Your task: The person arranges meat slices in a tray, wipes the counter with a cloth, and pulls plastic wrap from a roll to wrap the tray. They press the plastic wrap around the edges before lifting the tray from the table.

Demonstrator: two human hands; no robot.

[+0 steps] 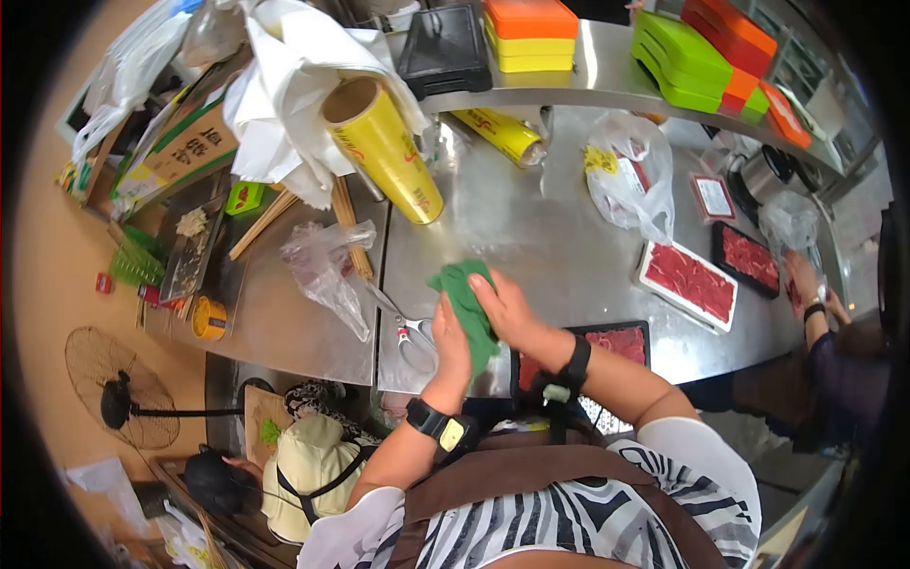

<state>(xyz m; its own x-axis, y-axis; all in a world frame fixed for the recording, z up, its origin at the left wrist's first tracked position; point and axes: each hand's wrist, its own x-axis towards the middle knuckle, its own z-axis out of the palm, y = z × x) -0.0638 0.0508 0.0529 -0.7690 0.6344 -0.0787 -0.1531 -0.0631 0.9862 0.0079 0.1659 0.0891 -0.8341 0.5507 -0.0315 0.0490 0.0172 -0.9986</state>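
A green cloth (479, 332) is bunched between my two hands above the steel table. My left hand (451, 339) presses it from the left side, and my right hand (506, 308) grips it from the right with the thumb on top. Just left of my left hand lie scissors (413, 339) with white and red handles. Under my right forearm is a black tray of sliced red meat (618, 343), partly hidden by the arm. A yellow roll (384, 152) of wrap stands beyond my hands.
At right lie a white meat tray (687, 286), a black meat tray (749, 258) and a plastic bag (630, 171); another person's hand (804, 277) is beside them. Left are a crumpled clear bag (327, 266) and chopsticks (263, 223). Stacked coloured boxes (531, 33) line the shelf. Another person (308, 465) is at lower left.
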